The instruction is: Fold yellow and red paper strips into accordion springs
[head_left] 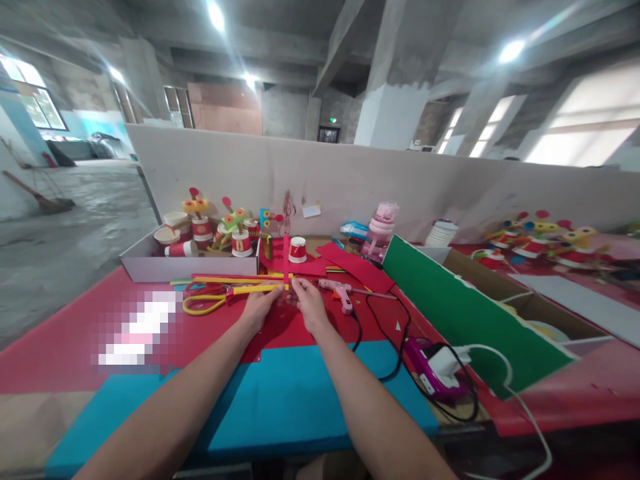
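My left hand [261, 307] is closed, its fingertips pinching a yellow paper strip [250, 290] that points left. A red paper strip [286, 257] stands upright from the place where my fingertips meet. My right hand [310, 303] is closed too, with thumb and finger pinched at the strips' crossing from the right side; exactly which strip it grips is partly hidden. Just right of it lies a pink glue gun [340, 293] with a black cord. To the left are scissors with yellow handles [200, 305] and more loose strips. Behind my hands stands a red-and-white paper cup [297, 249].
At the back left, a white box [190, 267] holds paper-cup figures. A blue board [280, 400] lies before me. On the right are a green-sided box [465, 307] and a purple power strip [440, 370] with cords. Red paper sheets [350, 263] lie behind the glue gun.
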Demonstrator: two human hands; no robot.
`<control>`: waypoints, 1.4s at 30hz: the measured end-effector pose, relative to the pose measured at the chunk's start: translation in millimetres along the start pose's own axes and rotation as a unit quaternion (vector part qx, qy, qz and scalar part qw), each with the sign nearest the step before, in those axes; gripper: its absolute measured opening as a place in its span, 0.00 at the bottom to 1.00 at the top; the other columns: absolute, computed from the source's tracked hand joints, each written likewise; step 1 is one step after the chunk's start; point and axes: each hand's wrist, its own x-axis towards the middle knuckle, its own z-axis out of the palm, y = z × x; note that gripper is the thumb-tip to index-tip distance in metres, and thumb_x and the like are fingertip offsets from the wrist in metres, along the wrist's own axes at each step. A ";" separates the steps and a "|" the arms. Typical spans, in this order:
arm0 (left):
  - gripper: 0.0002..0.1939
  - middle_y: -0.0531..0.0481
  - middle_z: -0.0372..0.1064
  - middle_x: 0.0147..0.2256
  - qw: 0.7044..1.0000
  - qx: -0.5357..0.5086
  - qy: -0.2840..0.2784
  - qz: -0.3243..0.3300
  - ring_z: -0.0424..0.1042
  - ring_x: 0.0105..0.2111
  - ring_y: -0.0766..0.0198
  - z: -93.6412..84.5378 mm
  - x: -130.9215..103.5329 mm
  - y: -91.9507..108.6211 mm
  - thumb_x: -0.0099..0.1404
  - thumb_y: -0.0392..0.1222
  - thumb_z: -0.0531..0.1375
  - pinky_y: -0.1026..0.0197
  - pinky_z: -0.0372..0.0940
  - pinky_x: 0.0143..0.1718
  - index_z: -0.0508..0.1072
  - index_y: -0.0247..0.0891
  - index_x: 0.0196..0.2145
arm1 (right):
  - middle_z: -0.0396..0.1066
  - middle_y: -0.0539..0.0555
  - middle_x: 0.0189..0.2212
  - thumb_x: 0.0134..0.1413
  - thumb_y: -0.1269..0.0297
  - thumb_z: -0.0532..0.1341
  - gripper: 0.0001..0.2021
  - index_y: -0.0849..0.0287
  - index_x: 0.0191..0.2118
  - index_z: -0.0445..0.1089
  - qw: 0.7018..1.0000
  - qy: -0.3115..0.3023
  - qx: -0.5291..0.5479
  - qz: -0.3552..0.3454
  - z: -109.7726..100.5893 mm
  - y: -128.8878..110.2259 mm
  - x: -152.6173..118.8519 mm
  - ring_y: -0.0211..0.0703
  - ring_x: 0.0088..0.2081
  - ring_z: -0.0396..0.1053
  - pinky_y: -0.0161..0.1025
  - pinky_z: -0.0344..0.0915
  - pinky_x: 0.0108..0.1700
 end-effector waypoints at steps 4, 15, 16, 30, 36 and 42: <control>0.13 0.53 0.67 0.21 0.999 0.044 -0.004 0.016 0.63 0.22 0.69 -1.7 -0.1 -1.1 0.52 0.47 0.66 0.65 0.58 0.25 0.74 0.34 0.29 | 0.72 0.48 0.25 0.37 0.54 0.67 0.15 0.57 0.32 0.74 0.998 -0.016 -0.058 -0.014 -4.2 -3.6 -0.2 0.37 0.24 0.66 0.36 0.66 0.32; 0.15 0.50 0.67 0.18 0.995 0.092 0.030 -0.015 0.62 0.19 0.68 -4.2 2.6 1.1 0.48 0.49 0.68 0.64 0.56 0.24 0.74 0.32 0.23 | 0.72 0.50 0.21 0.43 0.56 0.64 0.11 0.59 0.27 0.74 0.975 -0.003 -0.187 -0.121 -8.6 7.2 4.7 0.42 0.25 0.68 0.37 0.65 0.32; 0.16 0.51 0.67 0.18 0.995 0.092 0.032 -0.016 0.62 0.19 0.68 -3.8 2.4 1.9 0.48 0.49 0.68 0.64 0.56 0.24 0.74 0.32 0.23 | 0.72 0.50 0.20 0.43 0.56 0.64 0.10 0.59 0.26 0.73 0.974 -0.002 -0.192 -0.124 -8.6 6.7 4.5 0.41 0.25 0.68 0.37 0.65 0.31; 0.17 0.54 0.66 0.19 0.999 0.023 0.029 -0.013 0.64 0.19 0.69 0.4 -0.4 3.7 0.48 0.50 0.68 0.65 0.58 0.24 0.69 0.34 0.25 | 0.71 0.49 0.20 0.39 0.55 0.66 0.12 0.59 0.25 0.71 0.990 0.031 -0.113 -0.083 -2.4 1.4 -0.5 0.41 0.25 0.69 0.38 0.66 0.32; 0.16 0.55 0.64 0.18 0.999 0.042 0.017 0.024 0.62 0.19 0.70 0.3 -1.4 5.1 0.50 0.49 0.68 0.66 0.57 0.23 0.68 0.35 0.24 | 0.69 0.48 0.19 0.36 0.57 0.68 0.13 0.60 0.23 0.68 0.996 -0.003 -0.074 -0.050 -0.3 4.0 -1.0 0.38 0.24 0.68 0.37 0.66 0.32; 0.16 0.55 0.65 0.20 0.999 -0.014 0.031 0.016 0.62 0.19 0.71 -0.9 -0.7 5.7 0.52 0.51 0.66 0.66 0.57 0.23 0.69 0.36 0.25 | 0.70 0.47 0.20 0.33 0.59 0.70 0.14 0.60 0.24 0.68 0.999 0.017 -0.025 -0.018 0.8 2.9 -2.1 0.37 0.24 0.68 0.37 0.67 0.33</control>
